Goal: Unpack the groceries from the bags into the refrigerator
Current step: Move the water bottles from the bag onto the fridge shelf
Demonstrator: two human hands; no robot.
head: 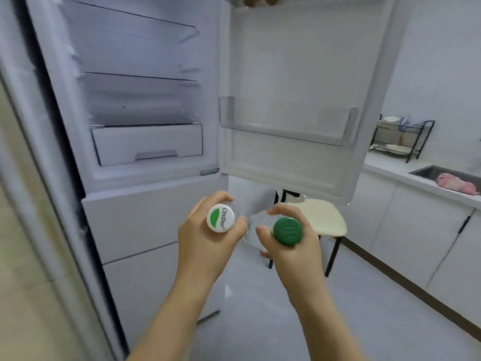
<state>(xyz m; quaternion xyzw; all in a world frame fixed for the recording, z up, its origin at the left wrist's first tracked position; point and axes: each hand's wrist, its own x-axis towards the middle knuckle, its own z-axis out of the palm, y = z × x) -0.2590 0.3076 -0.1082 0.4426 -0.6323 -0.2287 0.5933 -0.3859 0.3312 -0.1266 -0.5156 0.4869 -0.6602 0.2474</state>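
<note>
- Left hand (205, 230), about 7 o'clock from centre: fingers curled round the neck of a white-capped bottle (220, 218), cap facing up at the camera.
- Right hand (289, 246), about 5 o'clock: grips a green-capped bottle (287, 231), its clear body tilted toward the other bottle. Whether the two touch, cannot tell.
- Both bottles are outside the refrigerator (156, 220), held in front of its lower section and below the open door.
- Stool (322, 217) just beyond the right hand, 4 o'clock.
- Inside the refrigerator: drawer (147, 143) at 10 o'clock, glass shelf (140, 76) at 11; door bin (286, 131) at 1 o'clock.
- Far, 3 o'clock: counter (385, 170) with a dish rack (402, 138).
- No bags in view.
- Judged step: bringing two bottles in to load.
- Next move likely needs a lift to the door bin, each bottle carried over the front lip and set upright, one after the other.
</note>
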